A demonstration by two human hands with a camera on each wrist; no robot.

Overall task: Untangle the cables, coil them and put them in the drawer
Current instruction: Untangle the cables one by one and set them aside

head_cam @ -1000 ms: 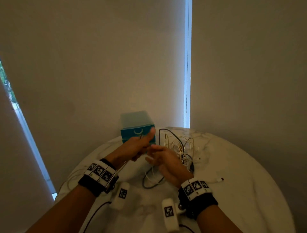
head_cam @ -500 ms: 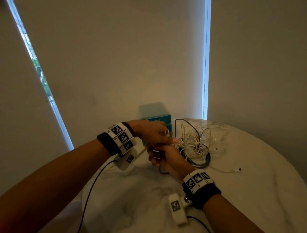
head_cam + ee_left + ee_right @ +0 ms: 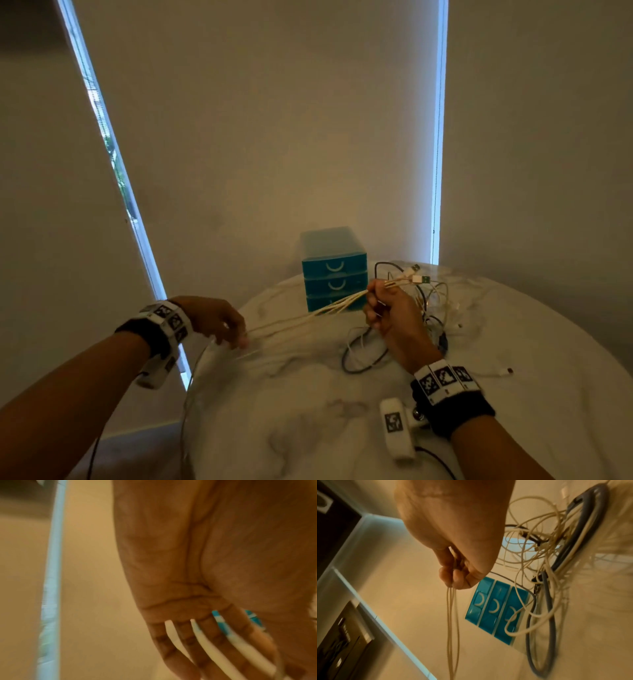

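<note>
In the head view my right hand (image 3: 380, 308) grips a folded bundle of white cable (image 3: 308, 313), its USB plugs (image 3: 416, 278) sticking out past the thumb. The strands stretch left across the marble table (image 3: 308, 428) to my left hand (image 3: 222, 322), whose fingertips (image 3: 241, 341) pinch them near the table's left edge. The right wrist view shows the fist (image 3: 453, 574) closed round the strands (image 3: 452, 628). The left wrist view is blurred and shows mostly palm (image 3: 188, 574). A blue three-drawer unit (image 3: 334, 270) stands behind, all drawers shut.
A tangle of white and dark cables (image 3: 431, 308) lies right of the drawer unit, a dark loop (image 3: 363, 356) in front of it. A loose white cable end (image 3: 503, 371) lies at the right. Blinds and wall close the back.
My left hand has drawn away to the left from my right hand, pulling the white strands out long between them. The right hand stays near the tangle.
</note>
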